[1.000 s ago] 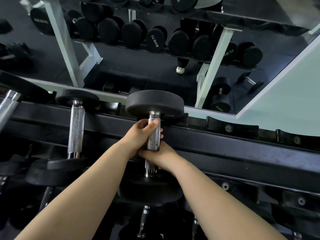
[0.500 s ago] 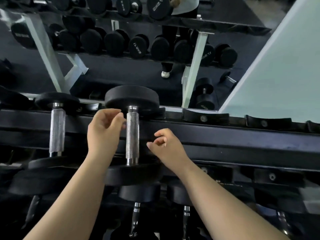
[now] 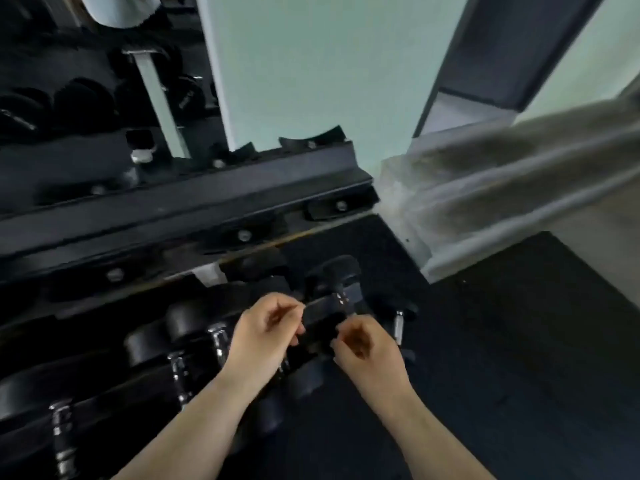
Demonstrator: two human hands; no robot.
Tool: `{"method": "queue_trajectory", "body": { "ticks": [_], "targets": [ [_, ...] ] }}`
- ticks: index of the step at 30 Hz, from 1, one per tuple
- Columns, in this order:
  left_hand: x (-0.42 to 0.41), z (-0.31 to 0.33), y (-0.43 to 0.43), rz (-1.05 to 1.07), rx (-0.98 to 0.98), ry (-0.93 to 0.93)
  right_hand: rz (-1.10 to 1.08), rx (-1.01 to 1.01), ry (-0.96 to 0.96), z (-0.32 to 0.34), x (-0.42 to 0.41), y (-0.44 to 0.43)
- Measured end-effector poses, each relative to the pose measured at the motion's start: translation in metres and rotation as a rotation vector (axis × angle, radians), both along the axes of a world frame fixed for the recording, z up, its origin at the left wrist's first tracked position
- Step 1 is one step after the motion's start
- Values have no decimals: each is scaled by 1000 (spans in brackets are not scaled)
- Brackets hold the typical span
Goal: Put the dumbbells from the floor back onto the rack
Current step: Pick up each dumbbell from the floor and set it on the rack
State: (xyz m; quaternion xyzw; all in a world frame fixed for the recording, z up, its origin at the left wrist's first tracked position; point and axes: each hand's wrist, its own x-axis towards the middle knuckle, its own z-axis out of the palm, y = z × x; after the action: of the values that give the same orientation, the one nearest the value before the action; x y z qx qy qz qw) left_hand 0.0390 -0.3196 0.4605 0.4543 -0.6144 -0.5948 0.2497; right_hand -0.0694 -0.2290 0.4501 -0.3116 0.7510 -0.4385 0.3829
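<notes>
The frame is blurred by motion. The black dumbbell rack [image 3: 194,209] runs from the left edge to the centre, its top rail's right end holding bare cradles. Black dumbbells with chrome handles [image 3: 218,341] lie on the lower tier below it. A small dumbbell [image 3: 398,323] sits at the rack's right end, low by the dark floor. My left hand [image 3: 263,337] and my right hand [image 3: 370,351] hover side by side over the lower tier, fingers loosely curled, nothing in either.
A mirror [image 3: 86,91] behind the rack reflects more dumbbells and a white upright. A pale green wall [image 3: 311,64] stands behind the rack's right end. Pale grey steps [image 3: 485,202] rise at the right. Dark rubber floor [image 3: 519,341] spreads to the right of the rack.
Both hands came off the dumbbell set on the top rail and dropped lower. The view swung right and down to the rack's right end and the floor.
</notes>
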Motion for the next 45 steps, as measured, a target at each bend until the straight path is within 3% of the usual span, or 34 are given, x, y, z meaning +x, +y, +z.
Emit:
{"method": "queue_trajectory", "body": {
  "ticks": [5, 13, 18, 22, 28, 35, 38, 41, 45],
  "targets": [
    [-106, -67, 105, -151, 354, -206, -207, 258, -88, -34, -101, 152],
    [-234, -147, 136, -236, 468, -409, -315, 415, -123, -107, -217, 224],
    [-317, -192, 98, -231, 512, -434, -316, 513, -150, -167, -287, 201],
    [-388, -264, 60, -203, 517, -468, -280, 514, -179, -249, -354, 157],
    [-475, -438, 14, -223, 450, -612, -221, 508, -248, -431, -405, 79],
    [-513, -631, -45, -456, 246, -896, -23, 498, -350, -633, -429, 25],
    [-511, -676, -35, -524, 431, -778, 72, 519, -460, -677, -432, 14],
    [-508, -694, -24, -350, 672, -473, 148, 533, -497, -688, -431, -2],
    [-499, -699, -27, -195, 759, -302, 194, 611, -490, -691, -429, -14]
  ]
}}
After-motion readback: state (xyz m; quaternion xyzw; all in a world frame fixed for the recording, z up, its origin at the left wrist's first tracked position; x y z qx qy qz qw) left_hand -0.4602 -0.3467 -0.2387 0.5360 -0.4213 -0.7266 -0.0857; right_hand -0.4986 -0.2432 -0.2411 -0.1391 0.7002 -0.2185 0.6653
